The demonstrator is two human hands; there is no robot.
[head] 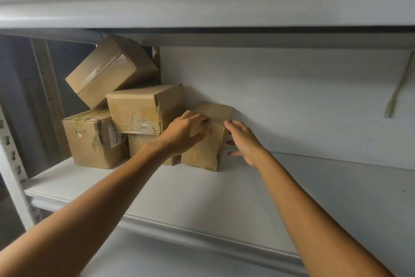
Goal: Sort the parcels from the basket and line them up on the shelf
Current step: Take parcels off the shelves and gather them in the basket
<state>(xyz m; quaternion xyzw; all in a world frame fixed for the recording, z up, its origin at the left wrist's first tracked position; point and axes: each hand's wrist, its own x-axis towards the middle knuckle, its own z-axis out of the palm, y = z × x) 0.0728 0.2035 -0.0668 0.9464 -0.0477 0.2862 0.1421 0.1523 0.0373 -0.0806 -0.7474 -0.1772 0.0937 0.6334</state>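
A small brown cardboard parcel [207,148] stands on the white shelf board [224,187], at the right end of a cluster of parcels. My left hand [185,133] rests on its top and left face with fingers curved over the upper edge. My right hand [243,143] presses its right side with straight fingers. To the left stand a large taped parcel [92,139], a torn parcel [139,110] stacked on a partly hidden one [140,144], and a tilted parcel [107,70] leaning on top. The basket is out of view.
The shelf above [202,9] hangs low over the parcels. A perforated white upright [11,164] stands at the left end. The white back wall [292,101] carries a strip of peeling tape [398,88]. The shelf board stretches bare to the right.
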